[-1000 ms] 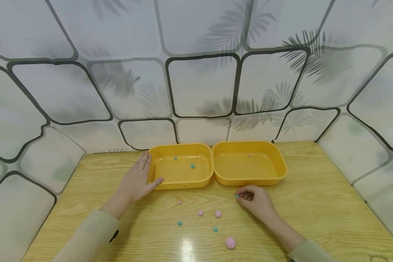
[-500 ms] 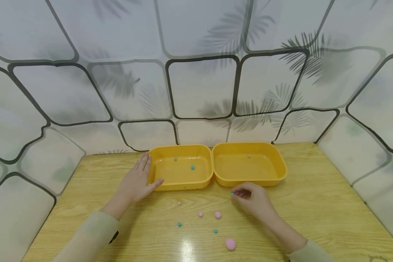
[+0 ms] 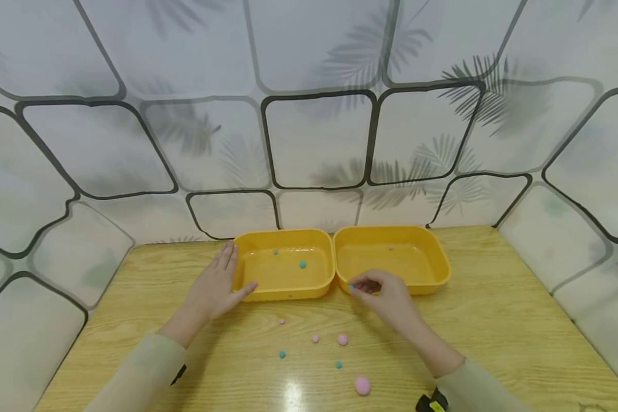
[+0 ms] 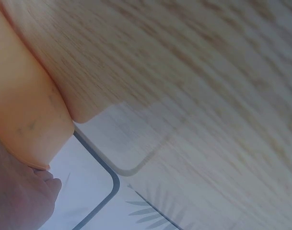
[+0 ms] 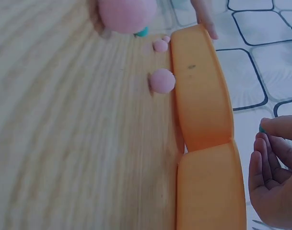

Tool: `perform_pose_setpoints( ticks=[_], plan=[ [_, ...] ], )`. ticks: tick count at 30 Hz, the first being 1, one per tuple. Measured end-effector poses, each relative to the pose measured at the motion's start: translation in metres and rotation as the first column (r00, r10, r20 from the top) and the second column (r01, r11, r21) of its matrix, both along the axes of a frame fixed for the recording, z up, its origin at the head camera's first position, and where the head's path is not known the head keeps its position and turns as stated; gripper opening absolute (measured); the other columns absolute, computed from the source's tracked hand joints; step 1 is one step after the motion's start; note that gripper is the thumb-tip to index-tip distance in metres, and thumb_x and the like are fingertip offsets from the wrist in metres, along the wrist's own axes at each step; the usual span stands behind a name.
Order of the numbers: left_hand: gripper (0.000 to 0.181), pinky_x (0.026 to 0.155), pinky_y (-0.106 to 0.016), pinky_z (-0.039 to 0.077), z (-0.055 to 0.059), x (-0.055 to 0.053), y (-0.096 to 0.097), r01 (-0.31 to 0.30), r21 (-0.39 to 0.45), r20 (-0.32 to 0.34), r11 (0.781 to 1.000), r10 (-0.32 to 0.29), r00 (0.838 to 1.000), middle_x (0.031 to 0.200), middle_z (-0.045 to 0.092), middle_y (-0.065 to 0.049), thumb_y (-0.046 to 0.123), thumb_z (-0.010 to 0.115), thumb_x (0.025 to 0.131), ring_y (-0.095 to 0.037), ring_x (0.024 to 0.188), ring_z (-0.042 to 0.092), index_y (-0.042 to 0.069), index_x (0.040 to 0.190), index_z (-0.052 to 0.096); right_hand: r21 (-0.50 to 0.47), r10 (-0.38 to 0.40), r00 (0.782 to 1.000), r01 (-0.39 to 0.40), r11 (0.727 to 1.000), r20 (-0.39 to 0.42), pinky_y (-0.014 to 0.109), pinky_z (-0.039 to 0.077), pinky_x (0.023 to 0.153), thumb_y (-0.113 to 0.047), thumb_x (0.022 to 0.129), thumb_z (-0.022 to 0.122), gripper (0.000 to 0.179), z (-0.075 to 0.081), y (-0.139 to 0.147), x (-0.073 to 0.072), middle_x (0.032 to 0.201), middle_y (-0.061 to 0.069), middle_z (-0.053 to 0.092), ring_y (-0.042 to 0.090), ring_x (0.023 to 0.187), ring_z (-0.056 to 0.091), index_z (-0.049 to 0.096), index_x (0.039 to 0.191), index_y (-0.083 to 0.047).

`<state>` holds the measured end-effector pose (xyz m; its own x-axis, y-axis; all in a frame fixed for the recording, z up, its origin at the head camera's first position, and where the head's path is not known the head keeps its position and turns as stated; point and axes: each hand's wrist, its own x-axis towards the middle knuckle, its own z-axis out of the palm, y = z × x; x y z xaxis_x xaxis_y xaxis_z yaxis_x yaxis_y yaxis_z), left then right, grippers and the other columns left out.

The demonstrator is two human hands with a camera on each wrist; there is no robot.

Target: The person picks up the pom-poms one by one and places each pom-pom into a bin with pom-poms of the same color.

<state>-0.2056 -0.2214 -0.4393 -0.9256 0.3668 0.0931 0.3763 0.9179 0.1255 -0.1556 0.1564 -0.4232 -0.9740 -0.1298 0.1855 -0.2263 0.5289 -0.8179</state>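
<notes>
My right hand (image 3: 388,297) pinches a small teal ball (image 5: 262,128) between thumb and fingertips, at the near left corner of the right yellow tray (image 3: 439,274). Against the left end of the left yellow tray (image 3: 288,294) rests my left hand (image 3: 213,289), fingers straight along the side and thumb over the near rim. Inside the left tray lie two teal balls, the larger one (image 3: 302,264) near the middle. One tiny pink ball (image 3: 391,248) sits in the right tray. The left wrist view shows only part of the left hand (image 4: 26,201) beside the tray wall.
On the wooden table (image 3: 226,366) in front of the trays lie several loose balls: a large pink ball (image 3: 362,385), a medium pink ball (image 3: 342,340), smaller pink ones, and teal balls such as one (image 3: 281,355). A patterned wall (image 3: 319,143) stands behind the trays.
My right hand has moved up and to the left with the teal ball, from in front of the right tray to its near left corner. My left hand has stayed in place.
</notes>
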Motion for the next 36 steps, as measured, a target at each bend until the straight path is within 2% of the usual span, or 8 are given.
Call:
perform_pose_setpoints(
  ticks=[6,17,24,36],
  plan=[
    [0.1,0.133,-0.056,0.024,-0.002,0.0,-0.001,0.003,-0.001,-0.005,1.0,-0.003,1.0,0.173,0.015,-0.033,0.061,0.051,0.106,-0.048,0.162,0.018,-0.016,0.161,0.02,-0.015,-0.017,1.0,0.017,1.0,0.016,0.019,0.057,0.076,-0.006,0.093,0.081,0.011,0.004,-0.009,-0.015,0.094,0.006,0.078,0.011,0.084,0.068,0.082,0.103,-0.008],
    [0.1,0.132,-0.056,0.024,-0.001,0.0,-0.001,0.001,0.003,-0.004,1.0,-0.001,1.0,0.173,0.015,-0.033,0.061,0.051,0.106,-0.048,0.162,0.018,-0.016,0.161,0.02,-0.026,0.011,0.999,-0.012,1.0,-0.037,0.021,0.059,0.079,-0.009,0.094,0.081,0.011,0.016,-0.033,-0.037,0.097,0.008,0.08,0.016,0.087,0.072,0.082,0.105,-0.007],
    [0.102,0.132,-0.057,0.026,-0.004,-0.001,-0.001,-0.006,0.004,0.0,1.0,0.006,1.0,0.173,0.015,-0.033,0.061,0.053,0.105,-0.047,0.163,0.018,-0.016,0.162,0.019,-0.036,0.01,1.0,-0.011,0.999,-0.009,0.025,0.06,0.078,-0.011,0.094,0.082,0.012,0.027,-0.049,-0.047,0.097,0.008,0.08,0.02,0.088,0.073,0.082,0.105,-0.008],
    [0.1,0.132,-0.057,0.025,-0.001,0.001,0.0,-0.007,0.009,0.013,1.0,0.006,1.0,0.173,0.014,-0.032,0.061,0.053,0.105,-0.047,0.163,0.018,-0.015,0.162,0.019,-0.054,0.022,1.0,-0.021,0.998,0.013,0.03,0.061,0.079,-0.011,0.095,0.081,0.012,0.027,-0.065,-0.066,0.099,0.011,0.08,0.022,0.088,0.072,0.083,0.105,-0.007]
  ],
)
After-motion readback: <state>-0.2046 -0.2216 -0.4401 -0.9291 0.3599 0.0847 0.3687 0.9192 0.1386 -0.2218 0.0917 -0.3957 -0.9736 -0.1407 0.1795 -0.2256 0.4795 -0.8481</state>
